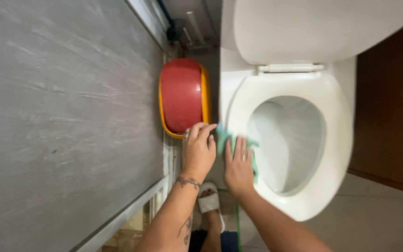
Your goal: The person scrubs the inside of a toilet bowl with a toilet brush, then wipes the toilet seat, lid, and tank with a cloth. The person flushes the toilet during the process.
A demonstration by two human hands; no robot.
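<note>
**Green cloth pressed to the rim of a white toilet**

Green microfibre cloth point(225, 137) lies bunched on the near-left curve of the white toilet seat point(336, 140), seen from above by the person doing the wiping. The right hand point(239, 165) rests flat on top of it, fingers spread and extended, pressing rather than gripping; a ring shows on one finger. The left hand point(198, 151) sits just to the left, fingers curled loosely, its fingertips touching the cloth's left edge. Whether it pinches the fabric cannot be told. A tattoo circles that wrist.

The cloth runs roughly left to right, its long axis across the seat's edge, with one corner poking towards the far side and a strip trailing down the right hand's far edge into the bowl opening.

The toilet lid point(313, 28) stands raised at the far end. The seat is down, and the bowl point(290, 144) looks pale and clean, though motion blur softens it. As a judgement, wiping covers only the near-left part of the seat now; the right side, the far side by the hinge and the lid show no cloth on them.

Left of the toilet a red bin with an orange rim point(183, 95) stands on the floor against a grey wall point(66, 116). A foot in a white sandal point(209, 200) shows between the forearms.
</note>
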